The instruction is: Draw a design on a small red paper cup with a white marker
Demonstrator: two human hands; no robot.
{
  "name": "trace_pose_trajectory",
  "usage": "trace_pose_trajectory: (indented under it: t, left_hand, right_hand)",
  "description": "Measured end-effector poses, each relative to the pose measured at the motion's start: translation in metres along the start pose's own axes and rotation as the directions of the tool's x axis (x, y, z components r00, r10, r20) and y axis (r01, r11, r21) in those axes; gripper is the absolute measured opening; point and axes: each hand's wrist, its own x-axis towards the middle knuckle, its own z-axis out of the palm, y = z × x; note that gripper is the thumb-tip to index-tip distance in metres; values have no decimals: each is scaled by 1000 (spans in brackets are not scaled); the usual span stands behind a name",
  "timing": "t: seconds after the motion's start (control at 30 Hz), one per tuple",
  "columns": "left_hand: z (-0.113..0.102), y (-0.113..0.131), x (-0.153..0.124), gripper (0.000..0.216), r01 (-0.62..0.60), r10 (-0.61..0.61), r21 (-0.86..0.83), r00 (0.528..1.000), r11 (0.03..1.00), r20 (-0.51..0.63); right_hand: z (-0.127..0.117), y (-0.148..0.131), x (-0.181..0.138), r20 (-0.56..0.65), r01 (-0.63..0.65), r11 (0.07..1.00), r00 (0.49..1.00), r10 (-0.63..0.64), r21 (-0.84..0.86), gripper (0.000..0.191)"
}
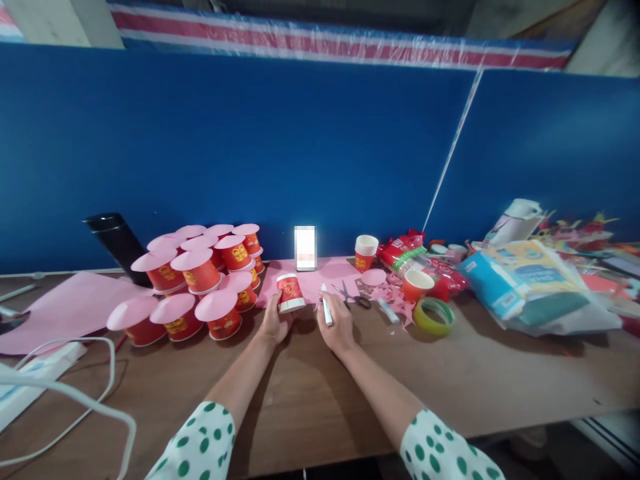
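Observation:
My left hand [275,323] is closed around a red paper cup [291,291], which is tilted with its white rim toward me. In my right hand [339,326] is a white marker pen [327,308], its tip pointing up and away, apart from the cup. Pink paper [327,272] lies behind both hands. Scissors [357,301] lie just to the right of my right hand, near pink paper scraps [395,291]. On the left stand several stacked red cups [183,327] topped with pink paper discs [217,305].
A bright phone [305,248] stands against the blue partition [300,147]. Rightward are nested cups [367,250], an orange cup [419,283], yellow-green tape [434,317] and a plastic packet [530,287]. At left are a black bottle [117,243], a power strip [43,380] and a white cable [113,407].

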Motion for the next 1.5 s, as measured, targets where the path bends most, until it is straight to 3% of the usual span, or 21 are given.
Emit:
trace_pose_trajectory:
  t: [0.2, 0.43, 0.77, 1.13, 1.37, 1.5]
  left_hand:
    - [2, -4, 3, 19, 12, -16, 55, 998, 998, 64]
    - [4, -3, -3, 21, -9, 11, 34, 999, 999, -46]
    - [9, -9, -18, 25, -102, 109, 95, 991, 990, -80]
    - [1, -16, -34, 29, -162, 169, 91, 982, 983, -79]
    - [-1, -9, -36, 34, -109, 113, 49, 989, 993, -93]
    - [-6, -9, -34, 35, -115, 118, 30, 989, 993, -92]
  right_hand:
    - [1, -1, 0, 61, 28, 997, 998, -23, -74, 34]
    - [3, 1, 0, 56, 17, 985, 998, -7, -171, 36]
    - [5, 1, -1, 26, -37, 971, 999, 44, -236, 35]
    - [0, 4, -5, 43, -26, 983, 999, 34, -183, 45]
    - [3, 8, -5, 41, 29, 988, 999, -23, -152, 40]
    - [-3, 2, -3, -33, -64, 997, 997, 65, 40, 33]
